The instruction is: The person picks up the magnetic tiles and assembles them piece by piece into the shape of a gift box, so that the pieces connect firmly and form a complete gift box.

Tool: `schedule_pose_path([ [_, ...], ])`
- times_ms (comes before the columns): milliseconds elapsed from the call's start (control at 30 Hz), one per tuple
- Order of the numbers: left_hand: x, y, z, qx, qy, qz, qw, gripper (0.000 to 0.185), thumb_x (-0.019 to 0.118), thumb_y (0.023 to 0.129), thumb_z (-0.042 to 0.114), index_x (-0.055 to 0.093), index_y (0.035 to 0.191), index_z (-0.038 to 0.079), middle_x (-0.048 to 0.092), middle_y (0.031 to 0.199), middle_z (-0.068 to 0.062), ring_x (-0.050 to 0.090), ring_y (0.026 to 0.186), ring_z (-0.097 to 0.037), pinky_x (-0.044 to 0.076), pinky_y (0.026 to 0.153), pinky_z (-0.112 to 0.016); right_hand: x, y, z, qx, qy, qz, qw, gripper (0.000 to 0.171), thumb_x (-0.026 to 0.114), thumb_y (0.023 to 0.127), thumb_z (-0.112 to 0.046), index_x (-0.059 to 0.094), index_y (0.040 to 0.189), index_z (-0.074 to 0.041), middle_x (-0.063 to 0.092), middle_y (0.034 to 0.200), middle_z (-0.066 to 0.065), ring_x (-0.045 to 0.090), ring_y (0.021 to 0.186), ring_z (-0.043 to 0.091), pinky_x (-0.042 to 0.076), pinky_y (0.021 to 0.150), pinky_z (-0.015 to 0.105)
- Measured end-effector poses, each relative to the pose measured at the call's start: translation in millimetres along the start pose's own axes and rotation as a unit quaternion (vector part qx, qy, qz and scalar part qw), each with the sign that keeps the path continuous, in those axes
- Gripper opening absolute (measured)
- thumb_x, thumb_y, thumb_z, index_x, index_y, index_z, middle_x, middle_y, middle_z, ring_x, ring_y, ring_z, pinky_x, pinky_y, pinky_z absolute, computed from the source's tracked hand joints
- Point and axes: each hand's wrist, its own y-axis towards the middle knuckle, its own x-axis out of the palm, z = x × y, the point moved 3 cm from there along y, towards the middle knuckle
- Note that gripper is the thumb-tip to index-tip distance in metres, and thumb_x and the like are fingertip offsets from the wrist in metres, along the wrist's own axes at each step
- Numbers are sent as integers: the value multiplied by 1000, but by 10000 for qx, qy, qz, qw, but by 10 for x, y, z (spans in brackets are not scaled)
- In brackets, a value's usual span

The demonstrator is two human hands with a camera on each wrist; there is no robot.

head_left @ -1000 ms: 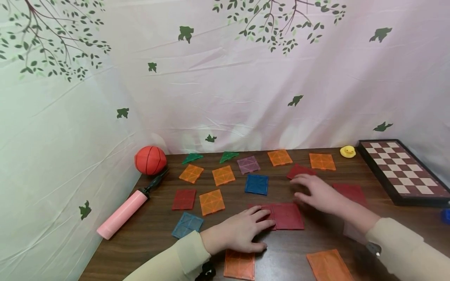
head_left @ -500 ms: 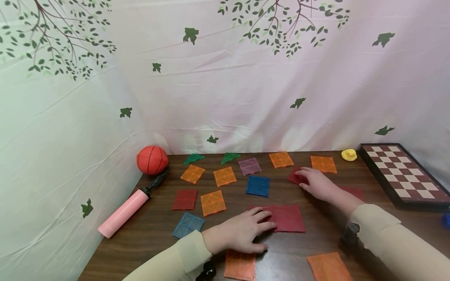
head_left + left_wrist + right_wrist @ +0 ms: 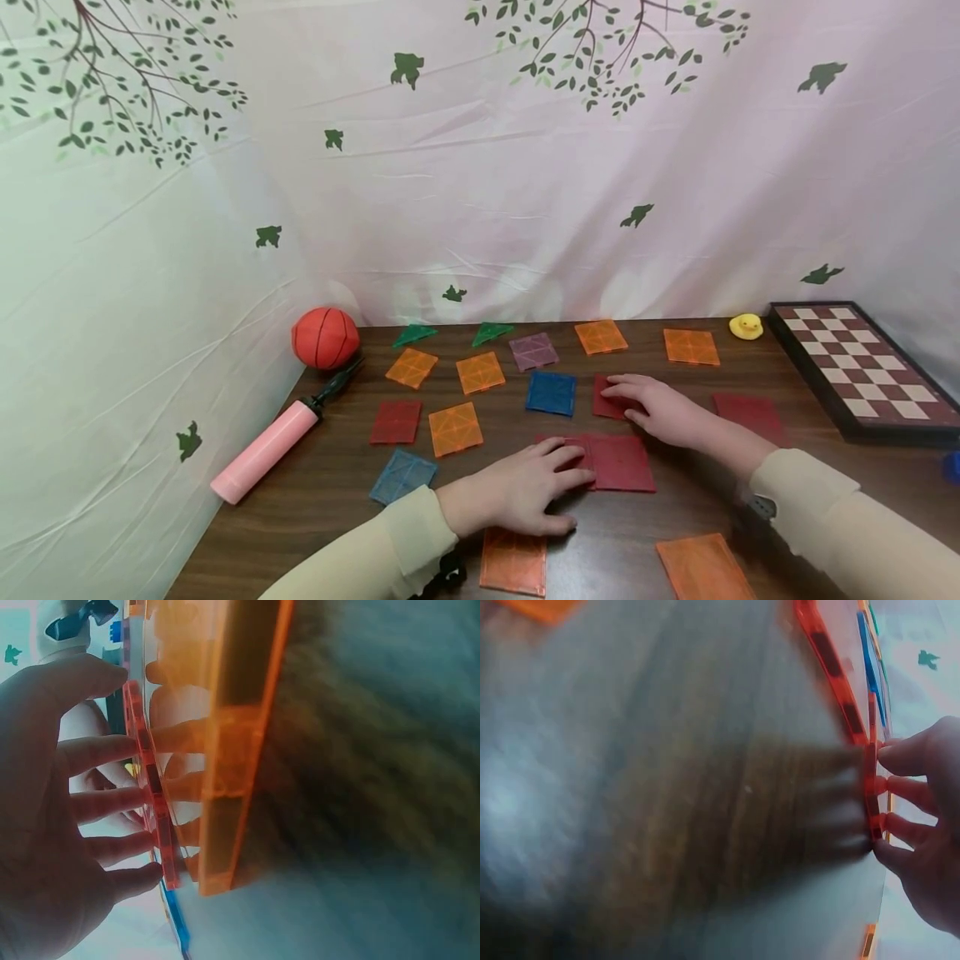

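My left hand (image 3: 521,490), fingers spread and lightly bent, rests on a red square magnetic tile (image 3: 583,441) in the head view. Against that tile's right side lies a second red square tile (image 3: 622,463). Just behind the pair, my right hand (image 3: 665,410) touches a third red tile (image 3: 606,396) with its fingertips, partly covering it. In the right wrist view its fingers (image 3: 911,793) press on the top of that tile (image 3: 871,791). Close to my left hand in the left wrist view is an orange tile (image 3: 232,750).
Orange tiles (image 3: 513,562) lie near and far, with a blue tile (image 3: 551,393), a purple tile (image 3: 534,352) and green triangles (image 3: 415,335). A red ball (image 3: 326,338) and pink pump (image 3: 266,450) stand left; a yellow duck (image 3: 746,326) and checkerboard (image 3: 862,362) right.
My right hand has reached the far red tile, then moved it left and nearer, behind the red pair; the tile has turned straighter. My left hand has stayed in place.
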Motion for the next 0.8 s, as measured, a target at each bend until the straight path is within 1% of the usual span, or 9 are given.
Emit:
schedule_pose_path([
  [167,-9,3,5,0,67,56,10000,61,54,102,51,45,155,22,37,160,-6,32,147,-29,28,118,-34,18,-14,-60,-212,142,-169,9995,39,66,96,0,66,134,-6,51,147,23,42,137,49,37,106,65],
  [400,5,19,13,27,98,114,9999,60,54,102,51,47,154,22,39,159,-6,34,146,-28,29,117,-33,37,-54,-84,-316,344,-350,9983,41,66,96,0,64,137,-8,49,150,21,38,141,48,37,106,64],
  [667,-8,23,23,26,166,175,9997,60,56,101,51,48,153,22,41,158,-6,36,145,-27,30,116,-32,77,-75,-109,-456,406,-419,9973,43,66,97,0,64,138,-11,49,152,17,36,143,46,36,107,64],
  [800,-26,28,15,8,139,120,9998,60,56,101,50,48,153,22,41,158,-5,36,144,-26,31,116,-32,86,-95,-123,-503,399,-404,9971,42,67,98,-6,63,139,-10,47,152,18,35,143,46,36,107,64],
])
